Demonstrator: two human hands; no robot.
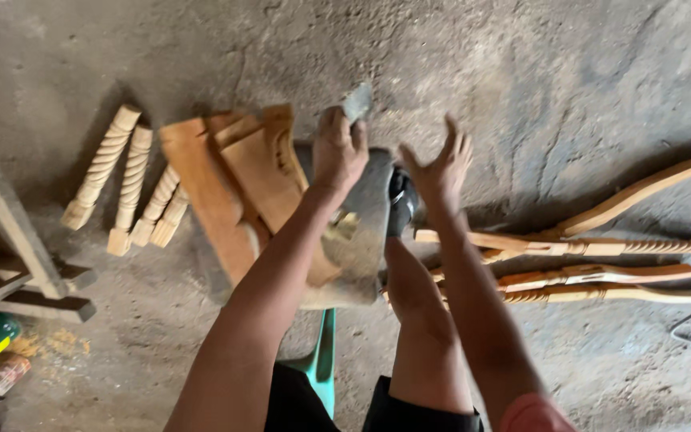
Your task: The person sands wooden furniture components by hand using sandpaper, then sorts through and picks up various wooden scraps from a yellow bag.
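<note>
The left hand (pixel 339 152) is clamped on the top edge of a grey slab (pixel 361 240) standing tilted on the floor over carved wooden pieces (pixel 237 180); the right hand (pixel 440 168) hovers open beside it, holding nothing; steadying looks underway, and gripping the slab's right edge seems the next need.

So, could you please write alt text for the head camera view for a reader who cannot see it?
Seen from above, a person's left hand grips a grey flat piece over carved brown wooden boards, while the right hand hovers open beside it. Pale twisted wooden spindles lie left on the concrete floor, long curved wooden legs right.
</note>
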